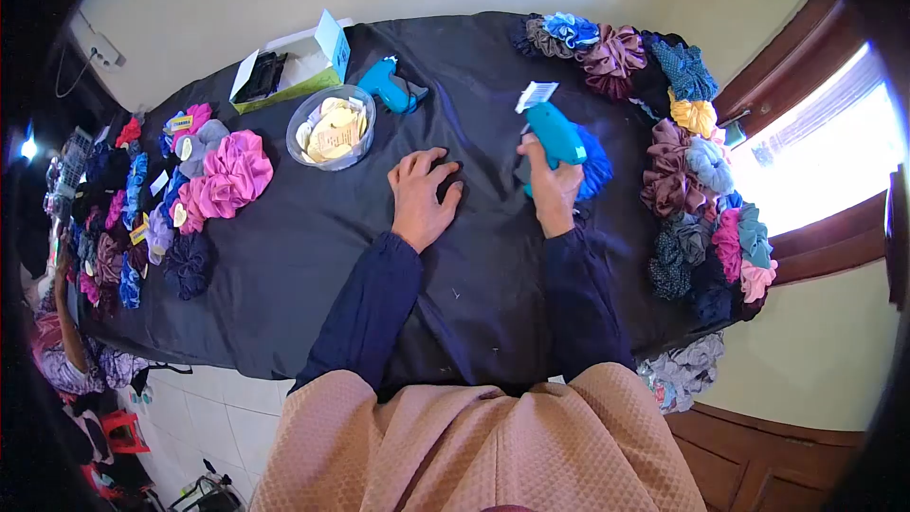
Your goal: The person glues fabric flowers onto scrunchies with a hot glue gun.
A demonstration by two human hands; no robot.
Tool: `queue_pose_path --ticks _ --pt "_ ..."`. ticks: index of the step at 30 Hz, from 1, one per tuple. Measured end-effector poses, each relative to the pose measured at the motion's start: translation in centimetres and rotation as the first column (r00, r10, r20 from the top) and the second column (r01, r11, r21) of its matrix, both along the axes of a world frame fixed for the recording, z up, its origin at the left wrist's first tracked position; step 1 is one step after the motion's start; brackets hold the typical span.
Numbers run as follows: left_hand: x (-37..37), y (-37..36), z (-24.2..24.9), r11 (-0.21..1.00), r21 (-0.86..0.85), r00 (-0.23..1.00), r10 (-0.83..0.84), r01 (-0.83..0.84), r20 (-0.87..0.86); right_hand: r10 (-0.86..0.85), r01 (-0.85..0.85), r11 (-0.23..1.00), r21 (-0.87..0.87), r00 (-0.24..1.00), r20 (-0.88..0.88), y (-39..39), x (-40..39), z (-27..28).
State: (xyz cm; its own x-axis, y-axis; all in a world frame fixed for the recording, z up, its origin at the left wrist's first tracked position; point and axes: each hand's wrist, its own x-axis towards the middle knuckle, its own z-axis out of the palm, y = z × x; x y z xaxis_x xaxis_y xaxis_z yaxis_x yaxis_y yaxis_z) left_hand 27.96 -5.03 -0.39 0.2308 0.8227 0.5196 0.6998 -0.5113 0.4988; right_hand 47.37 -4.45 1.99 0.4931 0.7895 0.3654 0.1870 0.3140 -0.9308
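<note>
My right hand (553, 192) is wrapped round the grip of a teal tagging gun (557, 134), which has a white strip of fasteners (536, 96) sticking out of its top. Just beyond that hand, to its right, lies a bright blue scrunchie (596, 167), partly hidden by the gun and fingers. My left hand (424, 200) rests palm down on the black cloth (322, 256), fingers apart and holding nothing. A clear plastic tub (293, 141) of cream paper tags (332, 129) stands to its upper left. A second teal tagging gun (390, 85) lies behind the tub's right side.
An opened box (334, 43) with something black inside stands at the back left. Tagged scrunchies (232, 173) fill the left side, and scrunchies in several colours (675, 167) line the right edge by the window. Another person's arm (66, 308) shows at far left.
</note>
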Motion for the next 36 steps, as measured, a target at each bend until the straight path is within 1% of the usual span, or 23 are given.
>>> queue_pose_path --ticks 1,2,3,4,5,7,9,11,12,13,16,18,19,21,22,23,25,27,30,31,33,34,36 --pt "0.1 0.0 0.0 1.0 0.006 1.0 -0.011 0.011 0.008 0.006 -0.006 1.0 -0.001 1.0 -0.001 -0.3 -0.5 0.2" --pt "-0.1 0.0 0.0 1.0 0.013 1.0 -0.014 0.014 0.015 0.242 -0.253 0.967 -0.017 0.941 -0.237 -0.6 -1.1 0.4" --pt "-0.1 0.0 -0.1 1.0 0.012 1.0 -0.007 0.007 0.013 0.434 -0.477 0.879 0.024 0.776 -0.457 -1.0 -1.5 0.9" --pt "-0.2 0.1 -0.3 1.0 0.022 1.0 -0.005 0.005 0.0 0.453 -0.559 0.829 -0.014 0.688 -0.567 -1.3 -1.5 1.2" --pt "-0.2 0.2 -0.4 0.999 0.032 1.0 -0.003 0.003 -0.012 0.458 -0.564 0.826 -0.014 0.684 -0.567 -1.3 -1.4 1.2" --pt "-0.1 0.1 -0.3 1.0 0.03 1.0 0.003 -0.003 0.001 0.488 -0.667 0.744 0.045 0.497 -0.717 -1.3 -1.0 1.0" --pt "0.0 0.1 -0.3 1.0 0.02 1.0 -0.014 0.013 0.024 0.491 -0.67 0.741 0.048 0.491 -0.72 -0.7 -0.3 0.3" --pt "0.0 0.1 -0.4 1.0 0.028 1.0 -0.012 0.011 0.027 0.471 -0.634 0.762 0.134 0.399 -0.787 -0.4 0.3 0.0" --pt "0.0 0.1 -0.3 0.999 0.036 0.999 -0.014 0.013 0.029 0.437 -0.618 0.773 0.145 0.352 -0.828 -0.4 0.4 0.2" --pt "0.0 0.1 -0.3 0.999 0.035 1.0 -0.012 0.011 0.029 0.436 -0.62 0.772 0.144 0.351 -0.829 -0.3 0.6 0.1" --pt "0.1 0.1 -0.2 0.999 0.045 1.0 -0.007 0.006 0.027 0.418 -0.586 0.777 0.229 0.209 -0.884 0.1 0.9 -0.3" --pt "0.1 0.1 -0.2 0.999 0.035 0.994 -0.002 -0.002 0.109 0.411 -0.585 0.779 0.226 0.204 -0.889 0.1 1.0 -0.4" --pt "0.1 0.2 -0.1 0.999 0.036 0.994 -0.001 -0.003 0.108 0.404 -0.581 0.783 0.224 0.2 -0.893 0.1 1.0 -0.4" --pt "0.0 0.2 0.3 0.976 0.194 0.979 0.06 -0.099 0.197 0.399 -0.583 0.785 0.211 0.214 -0.891 0.1 1.0 -0.3" --pt "-0.3 0.2 0.7 0.956 0.261 0.98 0.094 -0.138 0.175 0.395 -0.584 0.787 0.198 0.23 -0.89 0.1 1.0 -0.3" --pt "-0.6 0.1 1.1 0.956 0.261 0.98 0.094 -0.138 0.175 0.394 -0.584 0.787 0.198 0.229 -0.89 0.1 1.0 -0.3" --pt "-1.2 0.1 2.0 0.904 0.332 0.958 0.218 -0.271 0.189 0.398 -0.586 0.785 0.2 0.231 -0.888 0.1 1.0 -0.3" --pt "-2.2 0.4 2.0 0.886 0.351 0.95 0.249 -0.301 0.186 0.395 -0.586 0.785 0.199 0.228 -0.89 0.1 1.0 -0.3" --pt "-3.7 0.7 2.4 0.779 0.371 0.86 0.489 -0.506 0.146 0.39 -0.589 0.783 0.199 0.215 -0.895 0.1 1.0 -0.3" --pt "-4.3 0.9 2.4 0.78 0.371 0.861 0.487 -0.504 0.146 0.387 -0.591 0.781 0.201 0.207 -0.899 0.1 1.0 -0.3" --pt "-5.5 1.7 2.4 0.676 0.4 0.776 0.604 -0.619 0.182 0.369 -0.583 0.793 0.176 0.23 -0.901 0.2 0.9 -0.2" --pt "-6.2 2.0 2.0 0.655 0.401 0.759 0.622 -0.64 0.193 0.35 -0.577 0.803 0.15 0.252 -0.902 0.2 0.9 -0.2" --pt "-7.7 2.6 1.3 0.64 0.404 0.74 0.651 -0.654 0.166 0.352 -0.575 0.803 0.156 0.247 -0.903 0.1 0.8 -0.2"
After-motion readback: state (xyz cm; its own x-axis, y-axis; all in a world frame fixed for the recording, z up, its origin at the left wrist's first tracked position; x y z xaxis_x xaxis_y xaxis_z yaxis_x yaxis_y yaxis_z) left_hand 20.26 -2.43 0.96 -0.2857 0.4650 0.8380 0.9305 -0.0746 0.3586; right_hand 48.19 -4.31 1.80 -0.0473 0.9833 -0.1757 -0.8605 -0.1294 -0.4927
